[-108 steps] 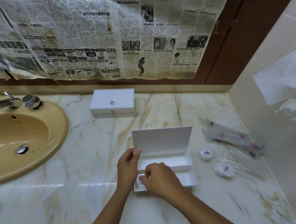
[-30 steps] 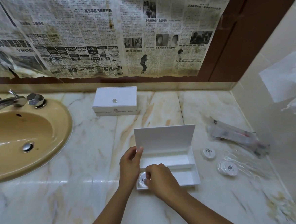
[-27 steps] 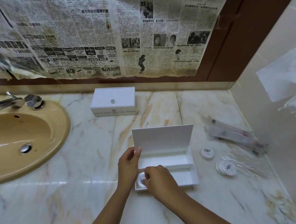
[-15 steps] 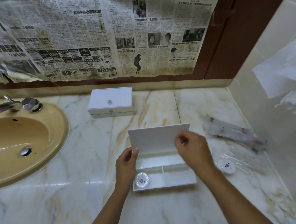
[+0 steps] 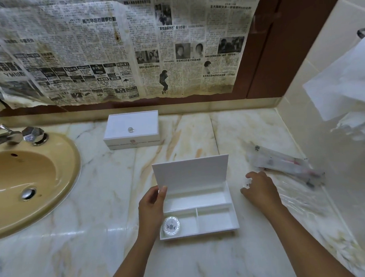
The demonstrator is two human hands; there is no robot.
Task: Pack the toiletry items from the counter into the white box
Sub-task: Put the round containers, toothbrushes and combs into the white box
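Note:
An open white box (image 5: 231, 206) with its lid up stands on the marble counter. It has one long back compartment and two front ones. A round wrapped toiletry (image 5: 171, 226) lies in the front left compartment. My left hand (image 5: 152, 207) grips the box's left wall by the lid hinge. To the right of the box, my right hand (image 5: 260, 190) covers a small round wrapped item (image 5: 246, 185) on the counter, fingers curled over it; I cannot tell whether it is gripped. Clear-wrapped long items (image 5: 284, 165) lie further right.
A closed white box (image 5: 132, 129) stands by the back wall. A tan sink (image 5: 27, 181) with a chrome tap (image 5: 8, 137) fills the left. A tiled side wall (image 5: 339, 170) bounds the counter on the right, with white tissue (image 5: 352, 104) hanging there. Newspaper covers the mirror.
My right hand left the round toiletry in the front left compartment, crossed over the box to the right, and now rests on a round item on the counter. The left hand stayed.

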